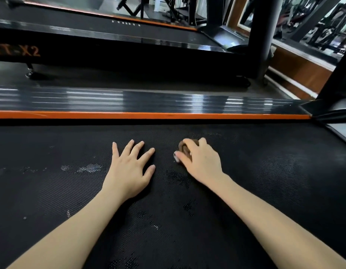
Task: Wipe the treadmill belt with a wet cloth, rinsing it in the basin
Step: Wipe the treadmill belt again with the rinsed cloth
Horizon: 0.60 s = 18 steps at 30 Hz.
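Observation:
The black textured treadmill belt [246,191] fills the lower half of the view, with pale dried marks and darker wet patches on it. My left hand [129,169] lies flat on the belt, fingers spread and straight. To its right, my right hand [201,162] grips a bunched brown cloth [184,147] and presses it against the belt. Most of the cloth is hidden under my fingers. The basin is not in view.
An orange strip [148,115] and a ribbed grey side rail [148,101] border the belt's far edge. A second treadmill [110,45] stands beyond a gap of dark floor. Dark upright posts [263,35] rise at the right, near a wooden-trimmed ledge [296,72].

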Each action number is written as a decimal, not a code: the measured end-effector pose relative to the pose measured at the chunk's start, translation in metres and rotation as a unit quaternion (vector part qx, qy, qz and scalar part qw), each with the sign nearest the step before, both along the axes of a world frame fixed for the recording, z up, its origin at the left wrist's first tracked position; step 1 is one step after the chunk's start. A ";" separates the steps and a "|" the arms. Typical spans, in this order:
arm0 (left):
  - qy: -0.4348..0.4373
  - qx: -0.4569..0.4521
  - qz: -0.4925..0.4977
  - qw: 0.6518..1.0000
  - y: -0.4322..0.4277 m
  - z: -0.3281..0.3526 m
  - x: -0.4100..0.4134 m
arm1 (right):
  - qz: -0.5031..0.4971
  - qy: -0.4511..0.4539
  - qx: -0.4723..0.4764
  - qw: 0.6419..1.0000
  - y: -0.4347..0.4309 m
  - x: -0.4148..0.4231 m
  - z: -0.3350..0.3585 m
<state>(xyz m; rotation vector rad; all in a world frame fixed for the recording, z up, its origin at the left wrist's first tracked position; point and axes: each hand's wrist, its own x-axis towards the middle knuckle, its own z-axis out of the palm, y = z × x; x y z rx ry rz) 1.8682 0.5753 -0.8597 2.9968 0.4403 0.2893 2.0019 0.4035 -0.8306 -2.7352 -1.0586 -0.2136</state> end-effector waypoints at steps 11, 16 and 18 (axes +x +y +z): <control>0.005 -0.004 0.008 1.000 0.000 0.000 0.000 | -0.132 0.028 0.005 0.991 0.023 0.035 0.003; 0.006 -0.003 0.005 1.000 -0.002 0.002 0.000 | 0.059 0.010 0.040 0.997 -0.048 -0.094 -0.001; 0.011 0.000 0.004 1.000 -0.003 0.003 -0.002 | 0.104 -0.004 0.046 0.994 -0.073 -0.119 -0.003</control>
